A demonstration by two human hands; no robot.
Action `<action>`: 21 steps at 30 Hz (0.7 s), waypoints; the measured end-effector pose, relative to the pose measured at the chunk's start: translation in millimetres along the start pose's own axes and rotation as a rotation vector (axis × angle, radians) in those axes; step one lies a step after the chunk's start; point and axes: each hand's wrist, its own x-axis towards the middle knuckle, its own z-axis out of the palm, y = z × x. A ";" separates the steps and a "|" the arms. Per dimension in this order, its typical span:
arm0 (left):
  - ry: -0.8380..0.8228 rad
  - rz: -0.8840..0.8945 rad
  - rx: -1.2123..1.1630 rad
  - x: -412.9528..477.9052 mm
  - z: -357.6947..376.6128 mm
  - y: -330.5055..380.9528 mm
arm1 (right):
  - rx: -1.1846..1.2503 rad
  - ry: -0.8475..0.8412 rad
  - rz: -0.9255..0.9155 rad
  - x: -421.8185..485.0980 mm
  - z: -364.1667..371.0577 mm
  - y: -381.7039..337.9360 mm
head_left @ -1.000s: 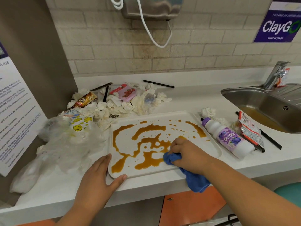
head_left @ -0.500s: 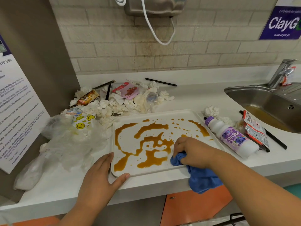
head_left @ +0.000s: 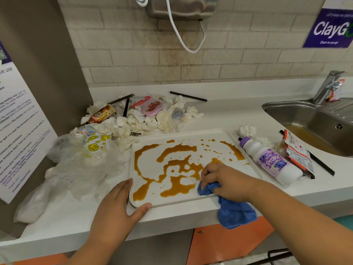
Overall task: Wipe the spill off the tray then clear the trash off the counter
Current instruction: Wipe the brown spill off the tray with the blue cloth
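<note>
With the left hand (head_left: 116, 205) flat, bracing the tray's (head_left: 191, 133) near corner on the surface (head_left: 225, 115), the right hand (head_left: 227, 180) gripping the cloth (head_left: 235, 211) at the spill's (head_left: 176, 183) right edge should sweep inward in firm overlapping passes.

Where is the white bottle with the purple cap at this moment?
In the head view, the bottle lies on its side on the counter, right of the tray, between it and a red wrapper, near the sink.

A shared pantry or canteen clean-up corner. A steel sink (head_left: 313, 119) sits in the white counter (head_left: 225, 111). Printed notices (head_left: 332, 27) hang on the brick wall (head_left: 114, 54).
</note>
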 end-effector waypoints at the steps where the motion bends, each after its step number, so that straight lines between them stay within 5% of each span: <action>1: -0.001 -0.001 -0.001 -0.1 0.3 -0.2 | -0.013 -0.009 0.019 -3.7 -4.5 7.2; 6: 0.004 0.012 0.001 -0.1 1.6 -2.3 | -0.015 0.050 0.215 -22.0 -18.3 31.0; 12: 0.010 0.022 0.005 1.1 3.2 -3.6 | 0.044 0.118 -0.002 -1.4 16.4 -0.5; 21: 0.005 0.010 0.022 1.7 6.3 -6.9 | 0.006 0.126 0.193 -18.4 -2.9 21.6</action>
